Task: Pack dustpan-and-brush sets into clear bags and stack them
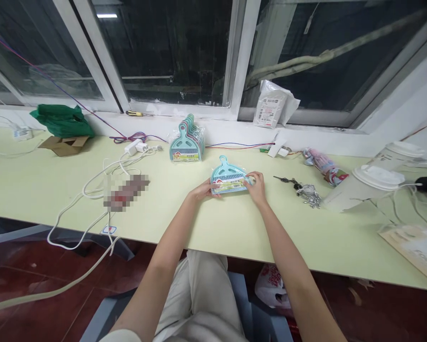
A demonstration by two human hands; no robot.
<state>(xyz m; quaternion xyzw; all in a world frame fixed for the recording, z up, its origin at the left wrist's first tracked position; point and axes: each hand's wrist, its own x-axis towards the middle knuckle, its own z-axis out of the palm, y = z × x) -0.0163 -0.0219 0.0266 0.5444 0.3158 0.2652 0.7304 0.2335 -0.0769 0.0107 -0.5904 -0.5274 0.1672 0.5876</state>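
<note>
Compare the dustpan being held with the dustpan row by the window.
The held dustpan is single; the dustpan row has several, one behind another.

The held dustpan is in the left grip and right grip; the dustpan row is untouched, nearer the window.

Both show light-blue fronts and printed labels.

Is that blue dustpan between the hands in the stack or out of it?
Out: the dustpan sits between the left hand and right hand, visibly apart from the stack.
</note>
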